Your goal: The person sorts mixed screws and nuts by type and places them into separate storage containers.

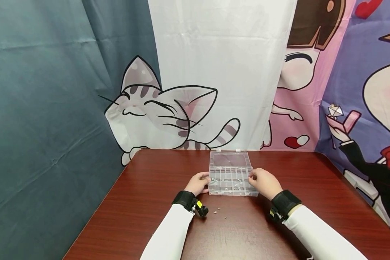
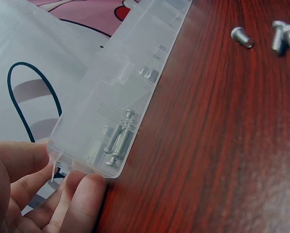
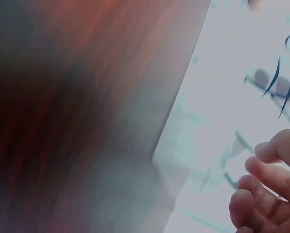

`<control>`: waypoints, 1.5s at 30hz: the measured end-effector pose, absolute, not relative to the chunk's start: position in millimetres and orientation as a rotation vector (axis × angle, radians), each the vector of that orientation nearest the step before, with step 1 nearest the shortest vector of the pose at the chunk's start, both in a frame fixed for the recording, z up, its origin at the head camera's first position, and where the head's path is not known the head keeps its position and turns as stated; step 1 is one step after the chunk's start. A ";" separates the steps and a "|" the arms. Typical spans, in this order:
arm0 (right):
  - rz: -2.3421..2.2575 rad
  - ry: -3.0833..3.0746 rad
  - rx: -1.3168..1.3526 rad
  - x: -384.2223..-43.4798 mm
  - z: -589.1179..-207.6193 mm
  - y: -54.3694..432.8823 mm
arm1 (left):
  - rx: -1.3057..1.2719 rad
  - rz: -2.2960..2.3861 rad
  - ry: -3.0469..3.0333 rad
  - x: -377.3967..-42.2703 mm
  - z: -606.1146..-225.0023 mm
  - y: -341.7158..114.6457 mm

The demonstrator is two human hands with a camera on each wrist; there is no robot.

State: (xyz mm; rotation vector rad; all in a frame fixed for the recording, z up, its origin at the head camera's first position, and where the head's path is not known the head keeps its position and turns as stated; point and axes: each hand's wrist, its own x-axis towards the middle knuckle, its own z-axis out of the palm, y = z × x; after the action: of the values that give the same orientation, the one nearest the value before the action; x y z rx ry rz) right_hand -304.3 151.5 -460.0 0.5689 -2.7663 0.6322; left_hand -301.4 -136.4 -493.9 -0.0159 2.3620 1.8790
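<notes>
A clear plastic compartment box [image 1: 230, 193] sits on the table with its lid [image 1: 229, 159] laid back toward the far edge. Long screws [image 2: 116, 141] lie in its left-end compartment, and nuts and short screws show in other compartments. My left hand [image 1: 197, 183] grips the box's left end, thumb at the upper corner and fingers along the end wall. At the right end is my right hand [image 1: 265, 182], its fingertips by the box's edge in the head view. In the right wrist view its fingers [image 3: 268, 179] are loosely bent with nothing between them.
Several small screws [image 1: 215, 212] lie loose on the brown table [image 1: 169, 166], in front of the box. A cloth backdrop [image 1: 221, 54] with cartoon figures hangs behind the table's far edge. Each wrist wears a black strap with a camera.
</notes>
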 end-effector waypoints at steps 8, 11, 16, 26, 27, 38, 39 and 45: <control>0.504 -2.692 0.891 -272.4 -453.2 119.6 | -0.002 1.884 2.367 -301.6 -494.0 -136.2; 0.441 -2.664 1.081 -260.0 -453.2 109.0 | 0.002 1.884 2.365 -301.7 -494.4 -135.8; 0.393 -2.690 1.342 -244.2 -454.4 94.3 | 0.010 1.894 2.363 -301.7 -494.5 -134.5; 0.298 -2.636 1.525 -229.8 -456.2 81.9 | 0.000 1.894 2.369 -302.3 -494.3 -133.6; 0.290 -2.633 1.529 -229.2 -456.4 80.8 | -0.002 1.892 2.368 -302.5 -494.4 -133.7; 0.201 -2.565 1.560 -226.7 -458.7 73.7 | -0.003 1.885 2.377 -301.7 -493.5 -135.5; 0.195 -2.558 1.560 -226.6 -459.2 73.6 | -0.003 1.885 2.377 -301.7 -493.8 -135.8; 0.162 -2.534 1.542 -226.6 -464.2 72.2 | 0.005 1.890 2.362 -301.2 -496.1 -137.0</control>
State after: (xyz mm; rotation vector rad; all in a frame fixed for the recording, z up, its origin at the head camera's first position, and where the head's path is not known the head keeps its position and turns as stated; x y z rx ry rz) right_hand -226.6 72.2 -464.2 1.5419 -2.5335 0.1622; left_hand -301.2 -137.0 -496.1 0.0047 2.3618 1.8895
